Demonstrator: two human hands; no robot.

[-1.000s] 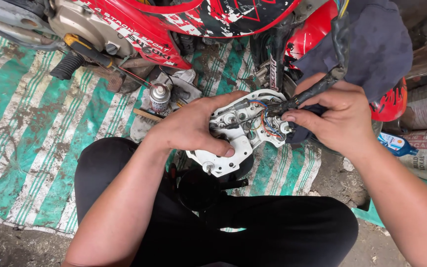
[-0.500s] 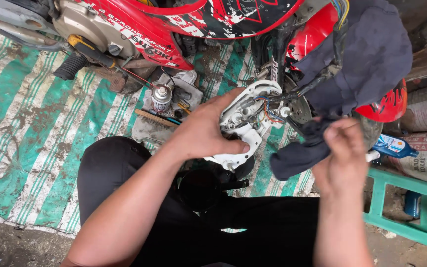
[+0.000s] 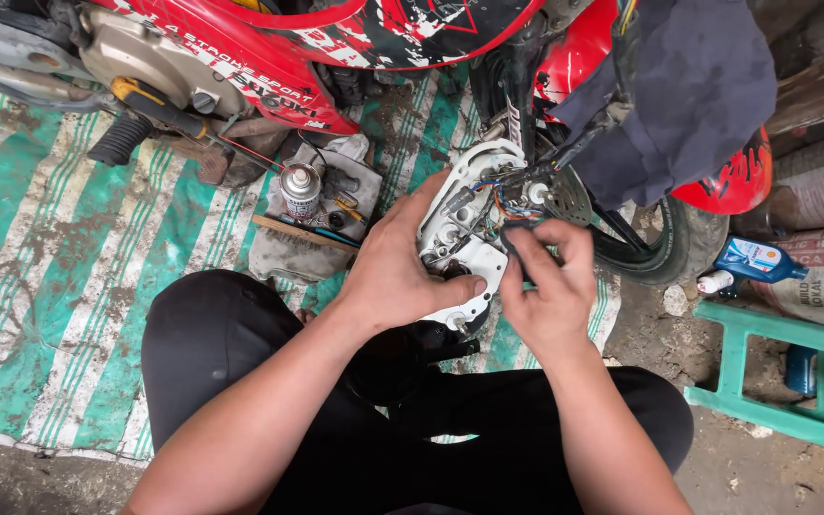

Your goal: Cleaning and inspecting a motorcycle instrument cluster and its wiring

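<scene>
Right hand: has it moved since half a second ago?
Yes. The right hand has come up and left, from below the dark cloth onto the wires at the white panel.

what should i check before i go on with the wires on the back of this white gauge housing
1. Housing held firm: ok. The left hand grips the white gauge housing, thumb at its lower edge.
2. Grip on the wire: ok. The right hand pinches a dark wire at its fingertips.
3. Wire bundle free of strain: cannot tell. The coloured wires run up towards the motorbike, but their slack is hidden.
4. Spray can out of the way: ok. The spray can stands upright on the rag, apart from both hands.
5. Dark cloth clear of the work: ok. The dark cloth hangs above the right hand, not touching the housing.
</scene>
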